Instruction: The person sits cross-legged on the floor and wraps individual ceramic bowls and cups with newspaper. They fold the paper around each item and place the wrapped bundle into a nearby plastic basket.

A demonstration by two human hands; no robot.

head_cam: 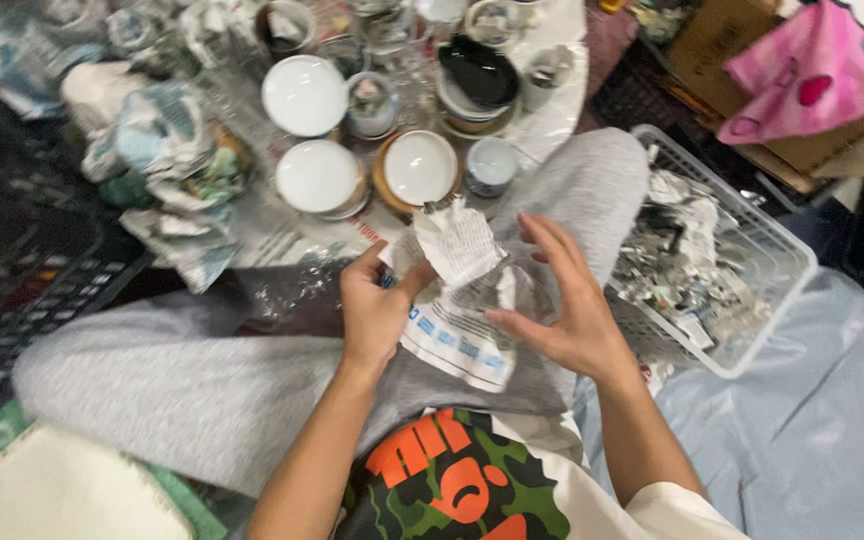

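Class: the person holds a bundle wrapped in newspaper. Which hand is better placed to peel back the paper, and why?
Probably the right hand. It is open, its fingers spread beside the newspaper-wrapped bundle, free to pull paper. The left hand already pinches the bundle's upper flap, steadying it over the lap.

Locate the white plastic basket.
In the head view, the white plastic basket sits on the floor at the person's right side, beside the right knee, holding crumpled newspaper scraps, just beyond the right hand.
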